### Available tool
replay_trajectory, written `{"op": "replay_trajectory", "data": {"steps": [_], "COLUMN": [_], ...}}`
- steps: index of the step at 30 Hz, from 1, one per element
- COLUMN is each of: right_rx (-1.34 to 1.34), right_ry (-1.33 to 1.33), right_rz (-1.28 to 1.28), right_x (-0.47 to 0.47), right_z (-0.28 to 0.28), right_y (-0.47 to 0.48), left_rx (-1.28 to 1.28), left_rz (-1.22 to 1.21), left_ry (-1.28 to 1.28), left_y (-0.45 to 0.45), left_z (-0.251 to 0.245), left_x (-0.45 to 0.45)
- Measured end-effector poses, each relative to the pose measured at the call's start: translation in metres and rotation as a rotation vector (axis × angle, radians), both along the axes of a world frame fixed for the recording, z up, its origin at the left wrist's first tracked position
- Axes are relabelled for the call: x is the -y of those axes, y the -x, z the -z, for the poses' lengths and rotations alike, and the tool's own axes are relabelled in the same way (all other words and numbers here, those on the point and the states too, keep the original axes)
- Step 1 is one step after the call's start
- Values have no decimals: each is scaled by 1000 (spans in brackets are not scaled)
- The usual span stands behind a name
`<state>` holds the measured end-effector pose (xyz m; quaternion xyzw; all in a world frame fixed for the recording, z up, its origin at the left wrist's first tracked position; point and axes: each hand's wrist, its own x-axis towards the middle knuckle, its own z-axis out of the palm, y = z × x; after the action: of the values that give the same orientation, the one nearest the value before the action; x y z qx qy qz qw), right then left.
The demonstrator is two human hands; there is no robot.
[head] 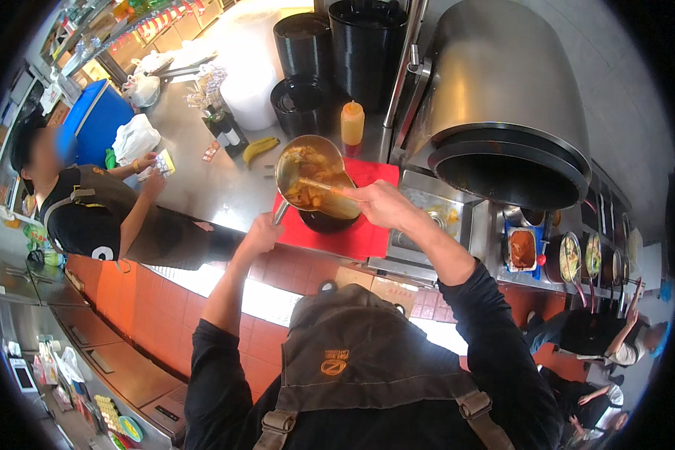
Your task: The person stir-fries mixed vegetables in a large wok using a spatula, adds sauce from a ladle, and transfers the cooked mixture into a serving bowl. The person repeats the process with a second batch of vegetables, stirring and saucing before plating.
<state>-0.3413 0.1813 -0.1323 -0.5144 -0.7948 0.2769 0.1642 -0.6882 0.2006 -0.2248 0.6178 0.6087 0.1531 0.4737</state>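
My left hand [263, 235] grips the handle of a metal saucepan [281, 163], which is tipped over a black bowl [320, 223]. Inside the pan is an orange-brown stew [309, 163] with chunks in it. In my right hand [385, 203] is a wooden spatula [320, 185], its far end down in the stew. A bright red mat [368, 233] lies under the bowl. The pan hides most of the bowl and what it holds. Just beyond the mat stands a squeeze bottle [352, 125] of orange sauce.
Tall stacks of black bowls [365, 50] rise behind the pan. A banana [260, 149] lies on the steel counter [202, 174]. At left a co-worker [95, 202] holds a paper. A large metal drum [506, 79] overhangs the right side, near a recessed steel sink [433, 191].
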Motion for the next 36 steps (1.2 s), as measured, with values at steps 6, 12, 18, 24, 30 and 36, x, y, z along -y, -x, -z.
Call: {"op": "replay_trajectory", "data": {"steps": [6,12,18,24,30,36], "right_rx": [128,-115,-171,-536,-732,-534], "right_ry": [-82,-305,16,633,731,572], "right_rz": [-50,93,301,605,667,625], "right_x": [-9,-38,-42,2,45,77], "right_z": [0,12,64,82,75,89], "right_y": [5,-3,-35,-52,-49,-58], "left_rx": [-35,-198,-257,-269,-210,-276], "left_rz": [25,183,200,240,221,215], "left_ry": [-3,-176,-216,-298,-363,-415], "left_y": [31,32,34,30,28,27], "left_z": [21,20,12,7,7,4], "left_x": [-37,-50,-52,-59,-63,-66]}}
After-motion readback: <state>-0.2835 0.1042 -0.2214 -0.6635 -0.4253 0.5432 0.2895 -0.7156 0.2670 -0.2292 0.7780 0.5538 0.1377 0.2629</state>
